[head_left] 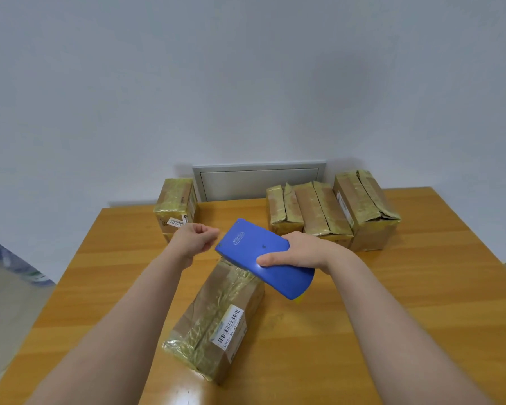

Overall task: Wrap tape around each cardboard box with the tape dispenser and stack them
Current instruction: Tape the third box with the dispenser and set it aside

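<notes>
A taped cardboard box (214,320) with a barcode label lies at an angle on the wooden table (392,317), in front of me. My right hand (298,251) grips the blue tape dispenser (263,255) just above the box's far end. My left hand (195,238) hovers to the left of the dispenser with its fingers curled; I cannot tell whether they pinch a tape end. A stack of two taped boxes (176,207) stands at the back left. Several taped boxes (330,211) stand in a group at the back right.
A grey wall panel (257,179) sits behind the table's far edge. The white wall rises beyond it. A blurred bottle-like object (15,264) lies off the table's left edge. Bare tabletop lies to the right of the near box.
</notes>
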